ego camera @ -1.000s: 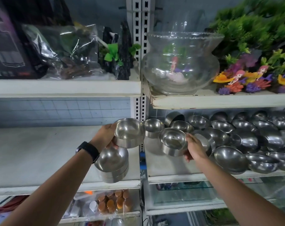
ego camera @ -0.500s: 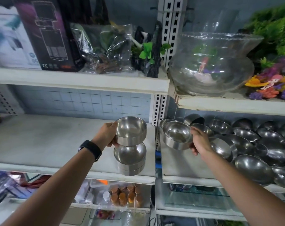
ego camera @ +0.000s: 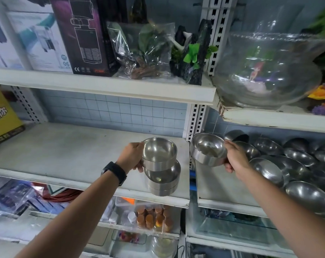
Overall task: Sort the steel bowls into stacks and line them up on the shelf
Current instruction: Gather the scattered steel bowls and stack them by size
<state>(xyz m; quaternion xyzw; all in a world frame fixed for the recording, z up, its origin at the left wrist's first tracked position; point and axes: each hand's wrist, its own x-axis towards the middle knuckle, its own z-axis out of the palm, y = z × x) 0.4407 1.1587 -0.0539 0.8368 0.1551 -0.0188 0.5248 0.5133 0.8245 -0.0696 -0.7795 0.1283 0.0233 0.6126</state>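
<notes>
My left hand (ego camera: 132, 156) grips a steel bowl (ego camera: 159, 152) by its left rim, just above a short stack of steel bowls (ego camera: 163, 180) standing on the left grey shelf (ego camera: 65, 151). My right hand (ego camera: 236, 158) holds a second steel bowl (ego camera: 208, 148) by its right side, tilted toward me, in the air over the gap between the two shelf bays. Several loose steel bowls (ego camera: 295, 164) lie jumbled on the right shelf (ego camera: 210, 190), some upside down.
A white slotted upright (ego camera: 194, 118) divides the bays. Above sit a glass fishbowl (ego camera: 267, 71), boxes (ego camera: 83, 34) and bagged plants (ego camera: 145, 51). A yellow box (ego camera: 1, 116) stands at the far left. Below are small bottles (ego camera: 154, 218) and a glass tank (ego camera: 232, 228).
My right hand has lifted its bowl up and leftward, away from the pile toward the upright. My left hand has lowered its bowl closer to the stack. The view has shifted left.
</notes>
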